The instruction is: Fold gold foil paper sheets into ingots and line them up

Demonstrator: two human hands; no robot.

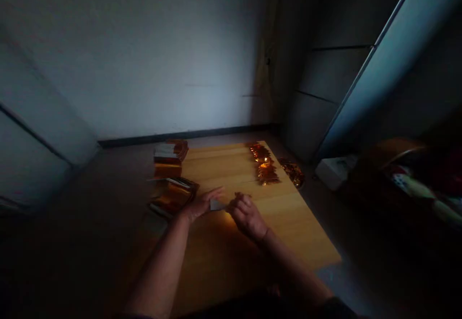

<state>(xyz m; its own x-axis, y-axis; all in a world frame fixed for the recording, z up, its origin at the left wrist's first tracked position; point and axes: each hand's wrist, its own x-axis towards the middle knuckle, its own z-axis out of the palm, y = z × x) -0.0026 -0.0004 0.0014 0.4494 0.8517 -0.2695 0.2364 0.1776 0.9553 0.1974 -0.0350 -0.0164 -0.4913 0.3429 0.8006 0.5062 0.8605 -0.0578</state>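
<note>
Over the near middle of the wooden table, my left hand holds one side of a small pale sheet, probably paper, with its fingers fairly straight. My right hand is closed at the sheet's other side, its fingers bent in a pinch. A gold glint shows just below the sheet, between the hands. Left of my left hand lies a stack of gold foil paper, with another gold and whitish stack behind it. Dim light and blur hide the fingertips.
Shiny folded gold foil pieces form a row along the right side of the table. More gold pieces lie beyond its right edge, lower down. A white box stands to the right, and a wall rises behind.
</note>
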